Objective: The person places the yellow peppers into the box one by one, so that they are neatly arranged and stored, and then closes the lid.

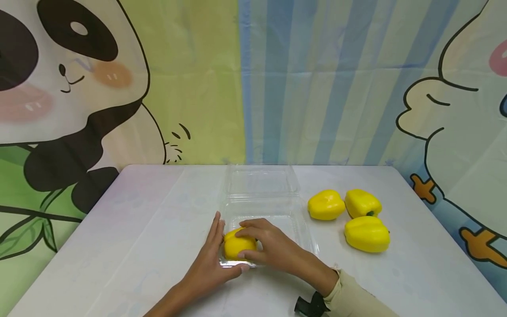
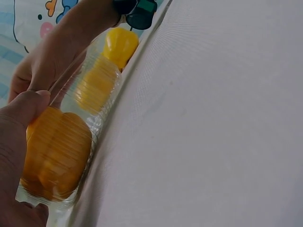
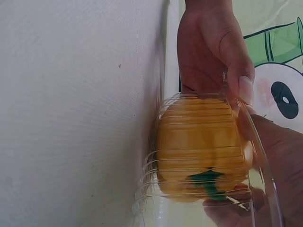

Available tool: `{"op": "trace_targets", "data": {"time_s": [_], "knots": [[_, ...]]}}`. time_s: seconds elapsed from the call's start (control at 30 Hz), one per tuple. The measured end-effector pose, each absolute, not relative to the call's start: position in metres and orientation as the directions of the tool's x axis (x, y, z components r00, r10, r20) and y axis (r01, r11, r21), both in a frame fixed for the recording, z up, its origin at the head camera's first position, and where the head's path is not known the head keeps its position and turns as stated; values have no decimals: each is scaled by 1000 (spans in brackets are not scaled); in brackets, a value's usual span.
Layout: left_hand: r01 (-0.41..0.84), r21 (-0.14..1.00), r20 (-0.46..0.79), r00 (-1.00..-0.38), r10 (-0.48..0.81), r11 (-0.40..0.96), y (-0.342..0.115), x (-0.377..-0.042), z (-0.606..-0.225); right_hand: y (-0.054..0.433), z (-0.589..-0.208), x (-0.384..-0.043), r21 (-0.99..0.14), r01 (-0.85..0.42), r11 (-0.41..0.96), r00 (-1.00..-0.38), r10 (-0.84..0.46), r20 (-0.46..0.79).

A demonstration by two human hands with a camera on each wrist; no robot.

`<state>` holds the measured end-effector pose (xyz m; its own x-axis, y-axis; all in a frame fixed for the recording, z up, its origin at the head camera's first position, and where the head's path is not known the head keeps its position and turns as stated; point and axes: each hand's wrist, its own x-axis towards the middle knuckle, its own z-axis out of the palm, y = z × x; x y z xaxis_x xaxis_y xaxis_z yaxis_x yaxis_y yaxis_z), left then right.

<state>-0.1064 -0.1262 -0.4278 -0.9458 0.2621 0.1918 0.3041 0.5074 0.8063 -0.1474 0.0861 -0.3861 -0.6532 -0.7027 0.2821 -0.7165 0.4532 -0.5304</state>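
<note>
A yellow bell pepper point(image 1: 236, 247) lies in the front left corner of a clear plastic container point(image 1: 291, 224), whose hinged lid point(image 1: 263, 181) is folded back, away from me. My right hand point(image 1: 273, 246) reaches over the near rim and holds the pepper, fingers on top and thumb at its near side. With straight fingers, my left hand point(image 1: 210, 264) rests along the container's left side, its thumb at the front edge. Through the ribbed wall in the right wrist view, the pepper point(image 3: 199, 137) shows a green stem point(image 3: 208, 182).
To the container's right on the white table point(image 1: 130, 233) lie three more yellow bell peppers: one nearer the container point(image 1: 326, 205), one behind point(image 1: 362, 202) and one in front point(image 1: 367, 234). A cartoon-printed curtain point(image 1: 317, 83) hangs behind the table.
</note>
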Motion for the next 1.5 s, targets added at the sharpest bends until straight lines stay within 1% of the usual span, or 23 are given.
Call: {"op": "trace_targets", "data": {"time_s": [0.23,0.53,0.97,1.17,1.37,1.5], "knots": [[284,827,172,-949,264,486,-127,-108,-428,86,-387,-148,-580,-674,458,-674,-703,227],[294,831,180,-945,272,472,-127,-109,-428,89,-383,-147,-627,-640,444,-688,-695,211],[304,824,193,-944,268,477,-127,-108,-430,101,-377,-150,-620,-673,404,-673,-683,285],[302,818,191,-945,264,490,-127,-109,-430,112,-369,-157,-616,-695,372,-649,-692,315],[276,832,173,-953,248,481,-126,-110,-430,130,-349,-166,-617,-701,359,-671,-625,399],[267,824,163,-956,243,500,-126,-109,-429,140,-346,-170,-609,-714,345,-666,-603,439]]}}
